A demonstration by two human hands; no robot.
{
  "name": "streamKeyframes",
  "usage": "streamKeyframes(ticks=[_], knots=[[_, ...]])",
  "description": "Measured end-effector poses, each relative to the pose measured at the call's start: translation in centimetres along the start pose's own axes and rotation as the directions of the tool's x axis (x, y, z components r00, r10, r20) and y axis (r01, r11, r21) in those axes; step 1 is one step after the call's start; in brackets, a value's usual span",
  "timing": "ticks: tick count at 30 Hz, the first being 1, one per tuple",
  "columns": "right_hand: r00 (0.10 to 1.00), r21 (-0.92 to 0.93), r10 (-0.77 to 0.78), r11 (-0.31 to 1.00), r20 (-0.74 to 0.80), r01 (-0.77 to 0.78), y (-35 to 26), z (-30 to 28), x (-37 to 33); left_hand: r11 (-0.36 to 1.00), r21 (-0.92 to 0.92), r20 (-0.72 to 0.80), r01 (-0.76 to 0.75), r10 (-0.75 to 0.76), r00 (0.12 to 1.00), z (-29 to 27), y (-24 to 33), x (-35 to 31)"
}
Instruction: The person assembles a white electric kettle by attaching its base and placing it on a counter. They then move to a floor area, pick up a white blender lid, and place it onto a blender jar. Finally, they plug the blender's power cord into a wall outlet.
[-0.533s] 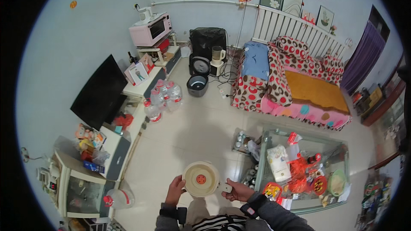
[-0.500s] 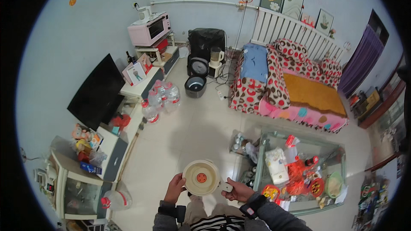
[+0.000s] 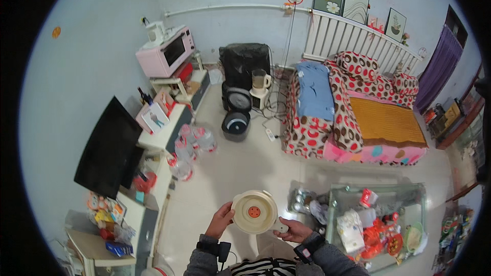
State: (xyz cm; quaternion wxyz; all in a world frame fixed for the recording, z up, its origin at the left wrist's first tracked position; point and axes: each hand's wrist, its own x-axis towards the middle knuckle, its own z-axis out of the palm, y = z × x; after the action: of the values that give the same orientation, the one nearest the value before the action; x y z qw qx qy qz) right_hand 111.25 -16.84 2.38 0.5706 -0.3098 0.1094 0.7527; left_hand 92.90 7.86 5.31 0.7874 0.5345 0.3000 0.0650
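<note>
Hands, left (image 3: 221,221) and right (image 3: 292,229), grip a round cream plastic lid (image 3: 254,211) above pale tiled floor (image 3: 245,163) beside a cluttered glass bench (image 3: 409,194).

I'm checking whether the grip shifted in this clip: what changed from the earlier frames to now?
Almost nothing changed. The left hand and right hand hold the round cream lid with the orange centre between them as before, at the same height and tilt. Nothing was picked up or released. Only the view drifted slightly; the glass table and television stayed put.
</note>
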Motion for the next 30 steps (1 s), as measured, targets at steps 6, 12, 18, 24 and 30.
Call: streamKeyframes(ticks=[6,12,18,24,30], knots=[[0.997,-0.165,0.035,0.986,0.076,-0.022,-15.5,5.0,6.2,0.997,-0.022,-0.098,-0.069,0.066,0.993,-2.3,9.2,10.0],[0.996,-0.262,0.075,0.963,0.048,-0.060,-26.8,8.5,11.8,0.993,-0.100,-0.099,-0.066,0.056,0.993,-4.9,15.5,20.1],[0.980,-0.293,0.066,0.956,0.186,-0.009,-35.3,8.3,18.5,0.995,-0.091,-0.008,0.037,-0.038,0.999,-9.3,19.0,32.3],[0.994,-0.272,-0.112,0.956,0.020,0.113,-46.1,10.4,23.4,0.993,-0.099,0.162,0.060,-0.043,0.986,-12.2,23.8,49.1],[0.928,-0.116,-0.354,0.933,-0.121,0.341,-57.0,12.4,26.7,0.996,-0.050,0.210,0.076,-0.064,0.976,-12.5,28.2,63.5]])
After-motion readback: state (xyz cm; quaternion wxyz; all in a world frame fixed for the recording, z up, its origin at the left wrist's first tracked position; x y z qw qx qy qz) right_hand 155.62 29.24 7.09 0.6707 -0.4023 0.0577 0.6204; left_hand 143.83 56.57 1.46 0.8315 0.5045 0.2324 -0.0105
